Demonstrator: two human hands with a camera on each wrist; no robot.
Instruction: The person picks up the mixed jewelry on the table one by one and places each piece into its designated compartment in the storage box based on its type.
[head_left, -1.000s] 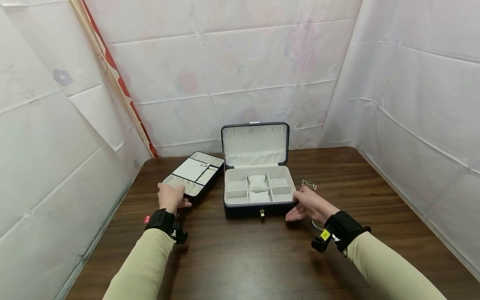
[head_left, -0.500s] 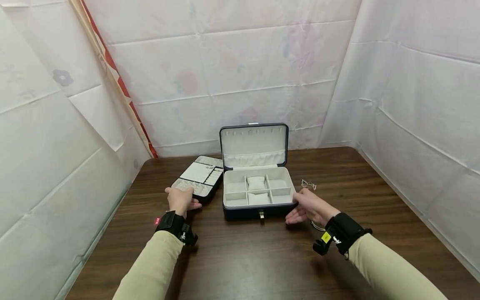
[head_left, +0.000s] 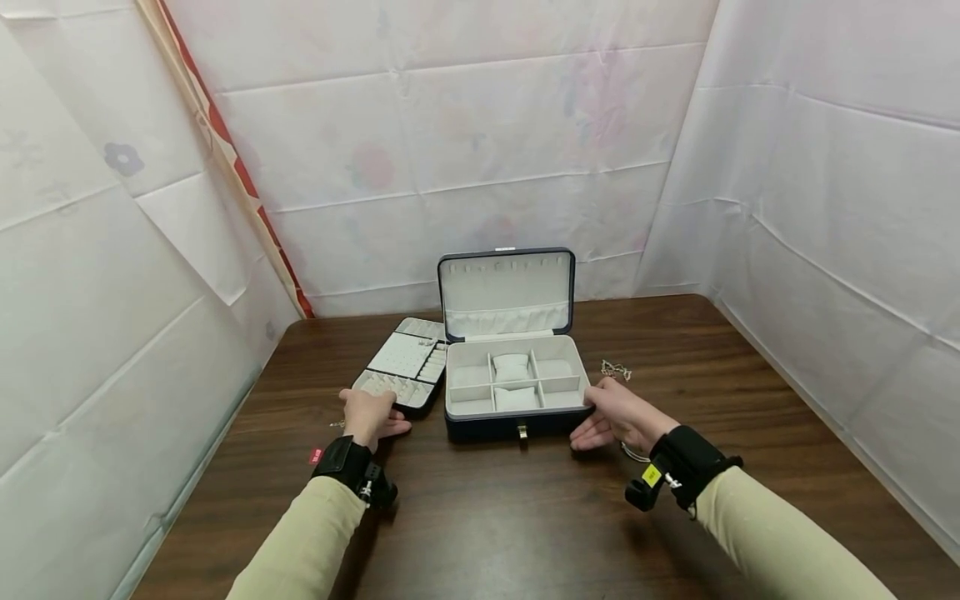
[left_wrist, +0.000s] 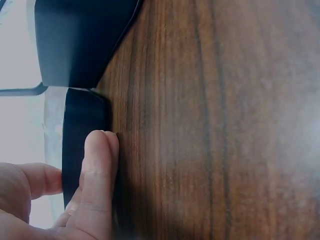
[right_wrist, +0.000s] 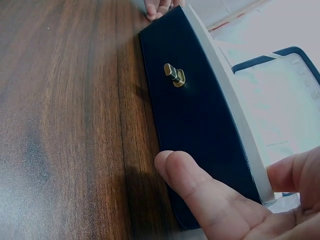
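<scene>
A dark navy jewelry box (head_left: 480,430) stands with its lid up, its pale interior divided into several compartments, two holding small cushions. Close against its left side lies a shallow jewelry tray (head_left: 401,354) with a pale lining and ring rolls. My left hand (head_left: 369,417) pinches the tray's near edge, thumb over the rim and fingers along the dark outer wall (left_wrist: 86,117). At the box's front right corner, my right hand (head_left: 626,414) holds on, thumb at the rim and fingers against the front. A gold clasp (right_wrist: 175,75) sits on that front.
Beyond my right hand lies a thin chain (head_left: 617,369). Silvery bangles (head_left: 634,452) show partly beneath that hand. Another small chain (head_left: 337,424) lies left of my left hand. White sheets (head_left: 525,158) hang behind and beside the wooden table (head_left: 510,525).
My left hand has slid the tray rightward and toward me, closer along the box's side. The chain left of that hand has come into sight. My right hand stays at the box corner.
</scene>
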